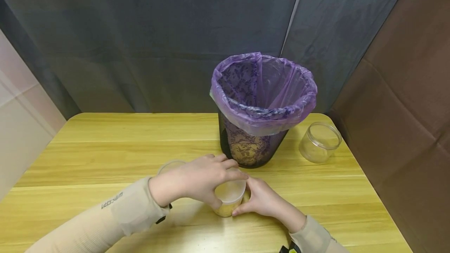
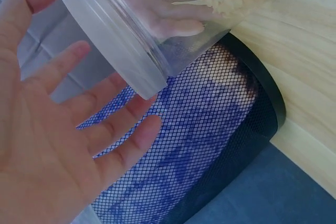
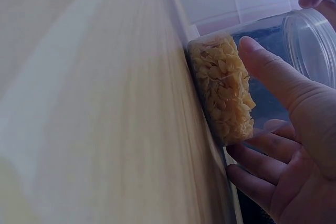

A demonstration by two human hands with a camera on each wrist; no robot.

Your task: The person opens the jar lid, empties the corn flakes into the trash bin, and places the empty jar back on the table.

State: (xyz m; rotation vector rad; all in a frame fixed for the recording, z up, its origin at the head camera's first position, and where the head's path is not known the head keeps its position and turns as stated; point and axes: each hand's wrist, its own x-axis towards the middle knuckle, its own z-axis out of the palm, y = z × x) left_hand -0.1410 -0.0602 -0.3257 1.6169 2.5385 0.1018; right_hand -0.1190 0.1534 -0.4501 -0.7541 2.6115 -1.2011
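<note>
On the wood-grain worktop (image 1: 105, 155), the head view is showing a lidded clear jar (image 1: 227, 209) standing in the right hand's (image 1: 261, 202) grip, the left hand (image 1: 202, 177) reaching over it. Print resembling "LETSSLIM" is running along the left sleeve (image 1: 105, 206). Behind, a mesh bin (image 1: 272, 145) is wearing a purple liner (image 1: 267, 122) beside another clear jar (image 1: 318, 152); grey cloth (image 1: 140, 50) is hanging beyond, brown cloth (image 1: 400, 89) rightward. Left wrist: the left hand's fingers are spreading loosely, thumb touching the frosted lid (image 2: 113, 35). Right wrist: thumb and fingers are curling round the jar, yellowish flakes (image 3: 220, 90) filling its base.
</note>
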